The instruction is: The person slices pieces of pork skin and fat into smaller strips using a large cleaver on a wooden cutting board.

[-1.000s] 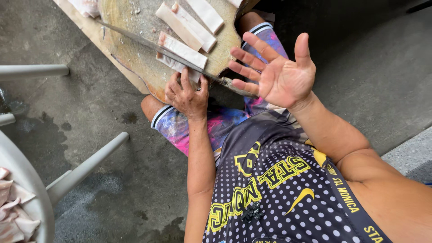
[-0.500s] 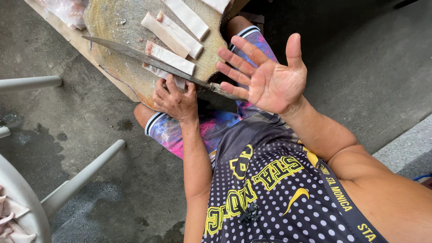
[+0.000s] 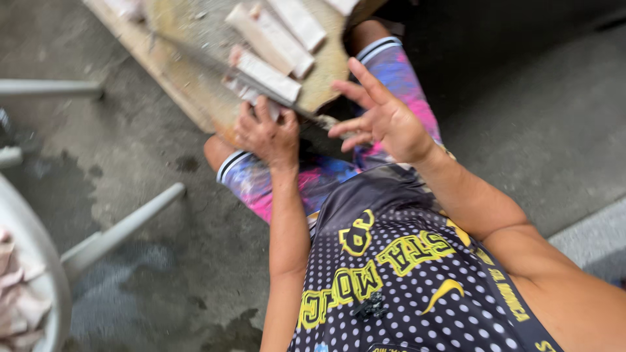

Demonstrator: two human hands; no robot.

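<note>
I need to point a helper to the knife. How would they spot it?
Find the round wooden chopping block at the top. The knife lies slantwise across it, beside pale strips, above the left hand. It alone is long, thin, grey metal.

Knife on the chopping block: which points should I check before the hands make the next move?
1. Right hand off the knife: ok, open with fingers spread beside the handle end.
2. Left hand clear of the blade: not ok, its fingertips lie right at it.
3. Knife resting across the chopping block: ok.
4. Left hand's hold on the pale strip: cannot tell, blurred.
</note>
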